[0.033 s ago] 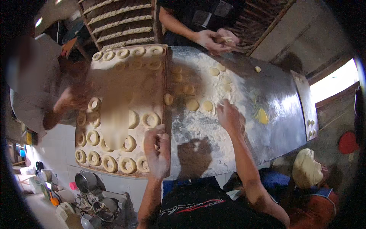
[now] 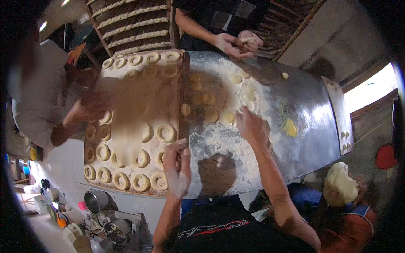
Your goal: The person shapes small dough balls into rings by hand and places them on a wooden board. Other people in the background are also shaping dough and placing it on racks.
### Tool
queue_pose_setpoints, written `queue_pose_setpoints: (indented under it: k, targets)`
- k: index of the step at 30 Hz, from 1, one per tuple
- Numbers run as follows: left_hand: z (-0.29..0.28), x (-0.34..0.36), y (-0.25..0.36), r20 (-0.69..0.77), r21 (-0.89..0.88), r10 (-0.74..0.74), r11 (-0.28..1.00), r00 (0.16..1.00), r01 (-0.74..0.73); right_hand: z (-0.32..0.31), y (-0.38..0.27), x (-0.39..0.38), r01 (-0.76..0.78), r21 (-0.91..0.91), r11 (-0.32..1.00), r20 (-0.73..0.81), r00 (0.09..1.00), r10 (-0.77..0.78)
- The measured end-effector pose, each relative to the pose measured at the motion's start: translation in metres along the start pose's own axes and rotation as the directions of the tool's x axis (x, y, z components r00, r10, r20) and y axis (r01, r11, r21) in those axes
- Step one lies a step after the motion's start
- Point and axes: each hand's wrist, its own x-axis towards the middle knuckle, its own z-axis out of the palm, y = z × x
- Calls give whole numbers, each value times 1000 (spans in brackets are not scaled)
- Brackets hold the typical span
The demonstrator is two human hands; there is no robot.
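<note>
I watch my right forearm slant up and leftward from the lower edge, carrying the right hand (image 2: 252,127) over the flour-dusted part of the metal bench (image 2: 306,105). Its back is turned up and its fingers point away from the body, tips just beside a flat dough disc (image 2: 228,117); whether they touch it, or pinch anything, I cannot tell. A second disc (image 2: 211,114) lies left of that one.

My left forearm stands nearly upright in view. The left hand (image 2: 176,170) is above the right edge of the wooden board (image 2: 162,90), fingers half curled, with a narrow gap to the raised thumb. I cannot tell whether something small sits in it. Just beyond its fingers a dough ring (image 2: 159,134) lies on the board, among rows of others. Across the bench, a co-worker's hands (image 2: 230,45) are close together.
</note>
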Motion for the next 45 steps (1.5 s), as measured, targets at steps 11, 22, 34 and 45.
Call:
queue_pose_setpoints:
  k: [11,22,34,45]
  targets:
    - [89,-72,-13,208,229,-97,972,973,48,-16,53,-108,86,366,927,151,977,-150]
    - [183,-90,-48,214,802,81,554,973,-223,-31,131,-172,-144,770,621,66,987,147]
    - [181,-79,6,361,-66,-159,979,919,195,-26,93,-144,-89,990,106,100,989,-109]
    - [112,-10,10,458,111,0,992,889,-57,-37,28,-113,124,730,673,99,954,-283]
